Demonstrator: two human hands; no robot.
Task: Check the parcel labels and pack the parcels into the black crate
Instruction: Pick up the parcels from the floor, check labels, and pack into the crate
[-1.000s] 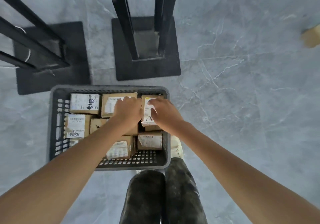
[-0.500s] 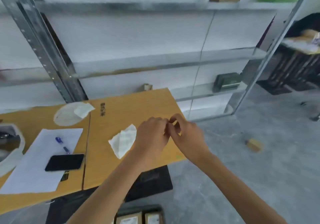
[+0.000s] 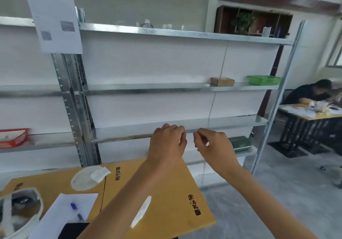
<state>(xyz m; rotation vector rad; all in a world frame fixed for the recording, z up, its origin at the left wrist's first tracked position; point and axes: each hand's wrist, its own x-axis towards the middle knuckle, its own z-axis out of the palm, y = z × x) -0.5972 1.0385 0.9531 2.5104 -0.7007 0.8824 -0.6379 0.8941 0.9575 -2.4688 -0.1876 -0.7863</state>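
Note:
My left hand point(image 3: 167, 144) and my right hand point(image 3: 214, 146) are raised side by side at mid-frame, a small gap between them, in front of a metal shelf rack point(image 3: 177, 124). Both have their fingers curled in, and nothing shows in either. The black crate and its parcels are out of view below the frame. One small brown cardboard box point(image 3: 222, 81) lies on a shelf at the upper right. On a lower shelf, just right of my right hand, a dark green box point(image 3: 239, 143) rests.
Under my arms is a table covered with brown cardboard point(image 3: 172, 201), holding a paper sheet with a blue pen point(image 3: 75, 210) and a black phone point(image 3: 74, 230). A red basket point(image 3: 13, 137) and a green basket point(image 3: 264, 79) sit on shelves. A person point(image 3: 311, 94) sits at a desk far right.
The view has swung up from the crate on the floor to the table and then the shelves. My hands let go of the parcel in the crate, rose and moved slightly apart.

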